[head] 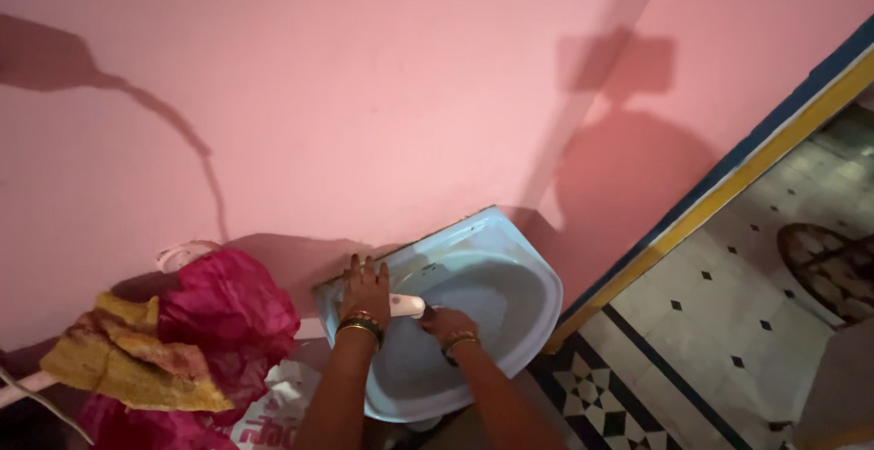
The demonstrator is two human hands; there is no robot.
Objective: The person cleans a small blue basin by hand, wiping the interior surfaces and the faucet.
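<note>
Over the basin, the right hand (pixel 446 324) has its grip closed around a white brush handle (pixel 407 305), which lies across the bowl of the pale blue sink (pixel 510 268). Just beside it, the left hand (pixel 364 291) rests flat, fingers spread, on the sink's back rim against the pink wall (pixel 364 95). Left of the sink hang red and yellow cloths (pixel 182 341). Patterned floor tiles (pixel 710 322) lie to the right.

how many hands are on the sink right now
2. The left hand lies flat on the back rim of the pale blue sink, by the pink wall. The right hand is over the basin, gripping a white handle.
</note>
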